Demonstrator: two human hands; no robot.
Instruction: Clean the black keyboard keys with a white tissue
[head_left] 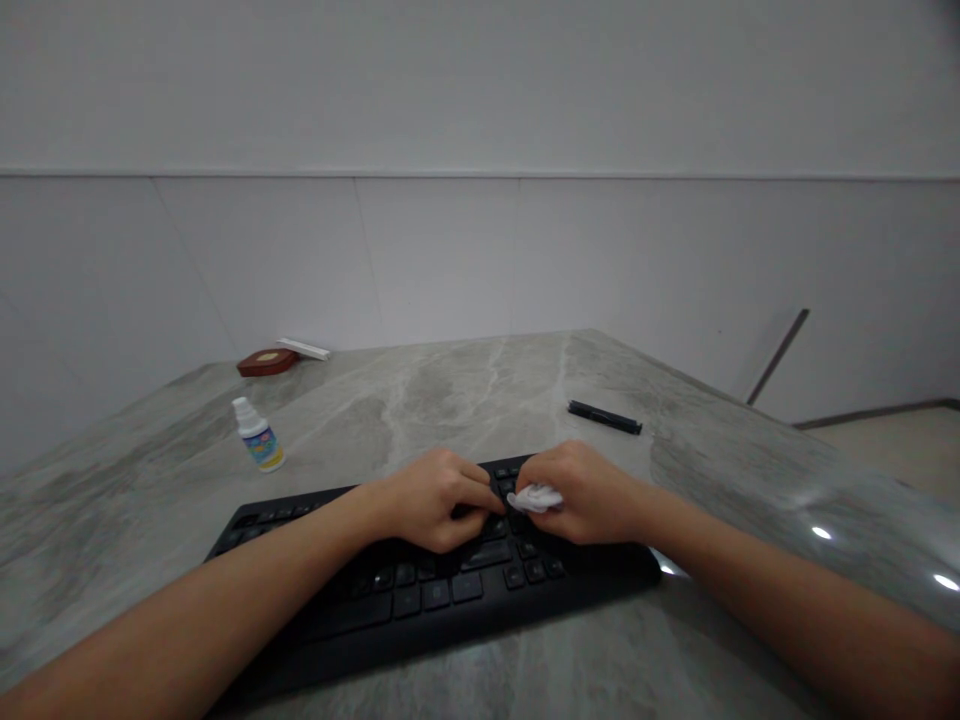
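A black keyboard point(442, 625) lies at a slant on the table, below both of my hands. My left hand point(435, 500) rests over its upper middle, with thumb and forefinger drawn together at the keys. Whatever is between those fingertips, if anything, is too small or hidden to make out. Close to its right, my right hand point(581, 490) is closed around a crumpled white tissue point(536, 498). The tissue's end pokes out toward the left fingertips, over the right part of the keys. My forearms hide part of the keyboard's left side and right edge.
On the grey marbled table point(450, 400), a small white spray bottle point(259, 436) with a colourful label stands left of the keyboard. Farther back are a reddish-brown case point(267, 362) and a flat white object point(304, 349). A black pen point(604, 416) lies beyond my right hand.
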